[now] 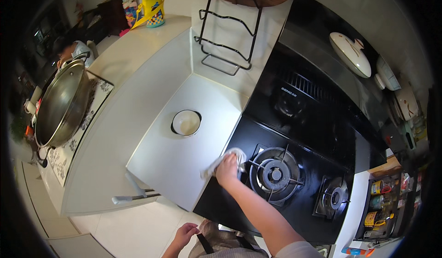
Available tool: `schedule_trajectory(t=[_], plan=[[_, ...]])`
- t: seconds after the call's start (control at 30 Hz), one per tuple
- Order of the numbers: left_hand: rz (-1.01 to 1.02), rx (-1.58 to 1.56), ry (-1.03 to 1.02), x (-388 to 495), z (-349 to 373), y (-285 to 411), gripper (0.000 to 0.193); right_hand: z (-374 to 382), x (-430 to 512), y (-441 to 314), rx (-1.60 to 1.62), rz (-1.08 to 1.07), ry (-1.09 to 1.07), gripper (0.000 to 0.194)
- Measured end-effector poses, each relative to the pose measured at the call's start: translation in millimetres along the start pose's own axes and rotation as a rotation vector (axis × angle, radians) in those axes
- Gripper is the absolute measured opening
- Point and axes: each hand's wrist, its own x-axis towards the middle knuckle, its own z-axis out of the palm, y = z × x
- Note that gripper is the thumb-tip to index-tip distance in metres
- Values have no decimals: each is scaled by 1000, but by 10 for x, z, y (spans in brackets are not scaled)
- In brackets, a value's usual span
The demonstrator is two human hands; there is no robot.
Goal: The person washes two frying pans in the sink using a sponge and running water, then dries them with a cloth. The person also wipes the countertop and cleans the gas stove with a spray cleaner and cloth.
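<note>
My right hand (228,170) presses a pale cloth (237,153) down at the left edge of the black gas cooktop (221,201). Part of the cloth, blurred, hangs over the adjoining white countertop (159,154). Just right of the hand is the large gas burner (276,174) with its pan support; a smaller burner (335,196) lies farther right. Low in front of my body is my left hand (185,235), its fingers loosely curled beside a dark strap (205,244). Nothing shows in that hand, though the inside of its grip is hidden.
A white bowl (186,122) sits on the countertop. Behind it stands a black wire rack (255,33). A large metal wok (62,102) rests on the raised ledge at left, near a yellow bottle (154,11). Bottles fill a rack (380,206) at right. Another person (74,52) is in the background.
</note>
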Motion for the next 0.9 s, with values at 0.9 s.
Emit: schedule_trajectory(t=[0.9], plan=[[135,-445,289,2867,-351,2220,54,-353,779,35,721,-601,344,46]])
